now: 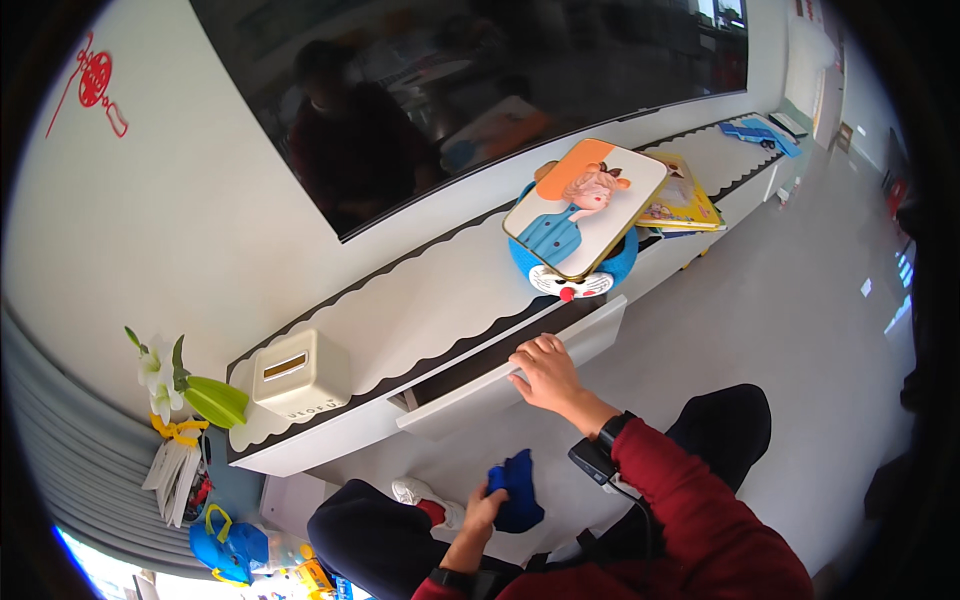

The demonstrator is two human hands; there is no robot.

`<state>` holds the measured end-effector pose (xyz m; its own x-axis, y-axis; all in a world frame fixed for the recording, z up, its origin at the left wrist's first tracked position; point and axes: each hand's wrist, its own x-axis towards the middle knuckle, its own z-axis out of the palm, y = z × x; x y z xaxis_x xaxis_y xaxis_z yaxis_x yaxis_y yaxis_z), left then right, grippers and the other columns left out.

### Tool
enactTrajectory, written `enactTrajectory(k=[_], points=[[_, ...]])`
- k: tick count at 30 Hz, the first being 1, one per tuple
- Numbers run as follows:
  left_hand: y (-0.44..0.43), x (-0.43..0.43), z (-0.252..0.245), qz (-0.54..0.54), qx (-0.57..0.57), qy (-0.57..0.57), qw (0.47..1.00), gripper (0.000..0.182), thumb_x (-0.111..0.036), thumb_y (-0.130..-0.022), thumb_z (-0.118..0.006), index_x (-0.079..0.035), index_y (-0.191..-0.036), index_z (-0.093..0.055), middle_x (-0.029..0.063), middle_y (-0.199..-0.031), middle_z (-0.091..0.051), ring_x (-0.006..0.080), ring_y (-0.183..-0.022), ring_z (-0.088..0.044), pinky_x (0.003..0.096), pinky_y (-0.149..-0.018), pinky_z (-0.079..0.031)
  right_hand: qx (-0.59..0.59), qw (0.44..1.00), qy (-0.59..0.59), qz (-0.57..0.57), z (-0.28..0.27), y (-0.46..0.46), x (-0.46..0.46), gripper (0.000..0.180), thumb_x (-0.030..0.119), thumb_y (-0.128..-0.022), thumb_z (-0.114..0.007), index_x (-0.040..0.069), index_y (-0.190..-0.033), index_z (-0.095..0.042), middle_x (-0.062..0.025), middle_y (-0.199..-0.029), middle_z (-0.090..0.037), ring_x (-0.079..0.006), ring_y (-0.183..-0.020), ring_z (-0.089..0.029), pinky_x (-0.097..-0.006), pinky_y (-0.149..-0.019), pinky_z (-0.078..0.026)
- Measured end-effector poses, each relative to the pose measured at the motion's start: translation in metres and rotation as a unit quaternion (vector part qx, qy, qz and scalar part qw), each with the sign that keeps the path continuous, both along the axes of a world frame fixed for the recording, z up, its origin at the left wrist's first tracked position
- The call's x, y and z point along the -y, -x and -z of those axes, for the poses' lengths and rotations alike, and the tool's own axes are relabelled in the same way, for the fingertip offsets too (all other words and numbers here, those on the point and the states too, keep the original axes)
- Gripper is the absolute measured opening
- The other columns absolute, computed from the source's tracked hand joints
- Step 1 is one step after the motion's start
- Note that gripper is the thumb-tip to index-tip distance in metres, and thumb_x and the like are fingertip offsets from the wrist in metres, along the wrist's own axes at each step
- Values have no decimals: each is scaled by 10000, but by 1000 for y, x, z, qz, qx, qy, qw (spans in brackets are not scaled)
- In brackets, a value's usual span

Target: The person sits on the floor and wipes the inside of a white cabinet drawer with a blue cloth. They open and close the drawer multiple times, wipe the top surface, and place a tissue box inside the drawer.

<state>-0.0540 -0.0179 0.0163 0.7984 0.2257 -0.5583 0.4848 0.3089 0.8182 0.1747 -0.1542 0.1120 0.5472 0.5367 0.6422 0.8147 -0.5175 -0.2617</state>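
Note:
My right hand [546, 373] rests with its fingers hooked over the top edge of a white drawer front [517, 375]. The drawer is pulled partway out of a low white TV cabinet [322, 442], and its dark inside shows as a narrow strip. Lower down, my left hand [484, 507] grips a bunched dark blue cloth [519, 495], which hangs between my knees. Above the drawer's right end stands a blue cartoon-faced container [619, 259]. A rectangular picture-printed tin [589, 206] lies tilted on top of it.
A cream tissue box [300, 373] stands on the cabinet's scalloped mat [442, 300]. Books [682, 196] and a blue toy truck [757, 135] lie farther right. Behind is a dark television [480, 97]. A blue bag [229, 547] and artificial lilies [161, 375] are at left.

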Motion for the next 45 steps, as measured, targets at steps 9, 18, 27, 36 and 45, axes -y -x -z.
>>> enactTrajectory(k=[9,18,27,36,45], points=[[2,-42,-32,-250,119,190,942,429,-417,-877,-487,-5,-914,-601,110,-867,-621,233,-810,-609,355,-791,-490,-403,778,-419,241,44,13,55,210,182,-730,-687,83,-800,-515,-44,-696,-513,-254,-702,-526,-372,-651,-408],[-18,-92,-61,-373,36,-162,913,562,-464,-863,-548,83,-984,-605,132,-889,-601,208,-738,-581,309,-650,-503,-158,764,-378,499,51,-18,106,567,368,-673,-749,85,-1077,-468,-82,-1045,-509,-278,-1000,-487,-461,-862,-315],[-32,-68,-48,-298,-16,-282,912,631,-473,-870,-510,110,-1108,-537,191,-1060,-576,261,-903,-572,337,-805,-473,-307,741,-437,407,70,-21,119,538,493,-749,-637,73,-1079,-573,-104,-1074,-588,-282,-1058,-513,-509,-967,-256],[-13,-18,-55,-286,-74,-219,930,473,-318,-911,-431,32,-1227,-466,201,-1140,-553,282,-969,-578,330,-806,-494,-307,684,-466,470,59,0,131,346,393,-827,-579,103,-1013,-542,-47,-1007,-542,-252,-1055,-450,-430,-941,-246],[-27,7,-54,-265,-94,-221,934,450,-299,-903,-425,39,-1196,-478,197,-1112,-556,284,-956,-577,339,-807,-494,-313,625,-514,497,58,23,142,258,349,-845,-562,113,-944,-523,-44,-990,-512,-266,-1050,-425,-430,-928,-238]])
